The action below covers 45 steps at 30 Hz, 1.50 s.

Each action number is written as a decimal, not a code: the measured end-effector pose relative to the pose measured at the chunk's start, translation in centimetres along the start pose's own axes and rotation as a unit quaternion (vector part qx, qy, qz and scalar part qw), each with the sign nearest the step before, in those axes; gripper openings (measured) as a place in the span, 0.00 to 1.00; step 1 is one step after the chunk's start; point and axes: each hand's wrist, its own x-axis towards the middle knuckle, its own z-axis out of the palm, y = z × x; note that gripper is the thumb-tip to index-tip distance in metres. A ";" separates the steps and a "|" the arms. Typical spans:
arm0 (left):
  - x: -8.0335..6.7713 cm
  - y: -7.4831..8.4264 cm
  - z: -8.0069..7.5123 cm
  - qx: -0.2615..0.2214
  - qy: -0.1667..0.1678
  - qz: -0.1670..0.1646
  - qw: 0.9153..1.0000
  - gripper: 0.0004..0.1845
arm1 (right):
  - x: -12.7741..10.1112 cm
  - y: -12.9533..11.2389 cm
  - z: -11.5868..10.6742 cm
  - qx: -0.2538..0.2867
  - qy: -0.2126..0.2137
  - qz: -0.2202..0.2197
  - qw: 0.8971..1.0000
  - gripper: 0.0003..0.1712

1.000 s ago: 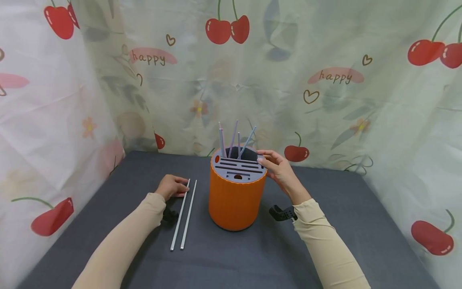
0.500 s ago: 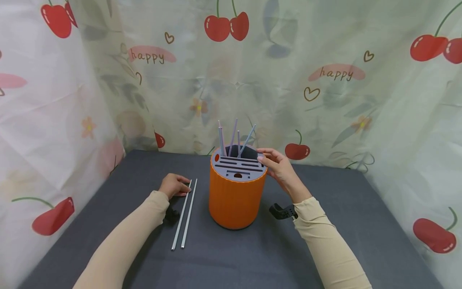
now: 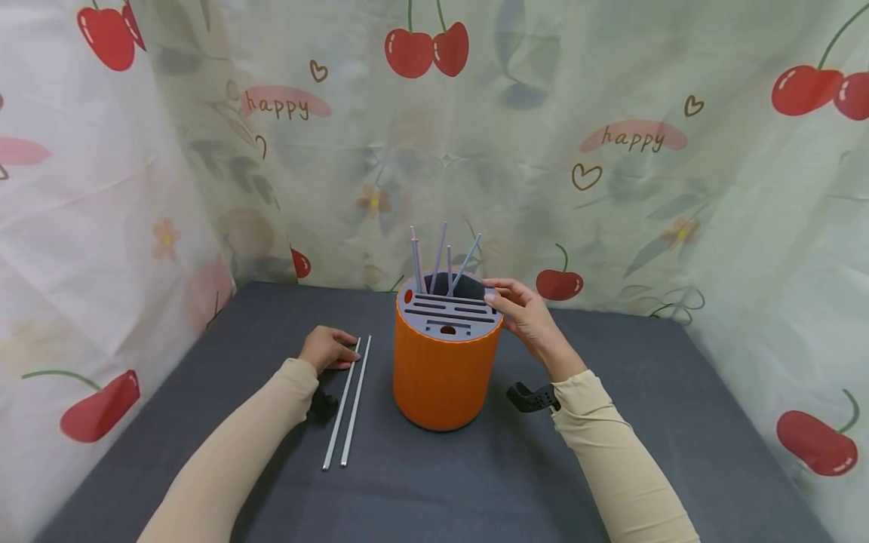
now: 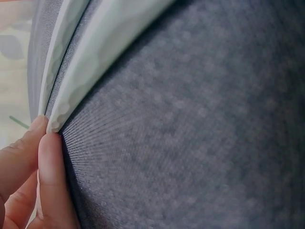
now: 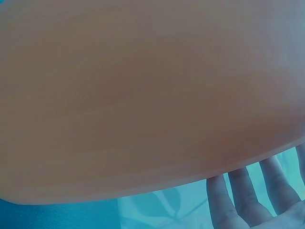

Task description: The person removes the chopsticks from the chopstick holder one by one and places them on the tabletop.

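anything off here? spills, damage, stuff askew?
Nothing stands out. The orange holder stands upright with the right hand at its rim; the rods in it lean at different angles, loosely. Two rods lie side by side by the left hand.

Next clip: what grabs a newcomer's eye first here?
The orange cylindrical holder at the middle of the dark grey table, with thin rods sticking up from its slotted grey top. The right hand rests at its rim; the left hand touches two long chopsticks lying beside it.
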 end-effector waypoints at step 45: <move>-10.1 16.5 0.3 -0.160 -0.098 0.251 0.950 0.17 | 0.1 0.2 -0.1 0.002 -0.003 0.001 1.000 0.17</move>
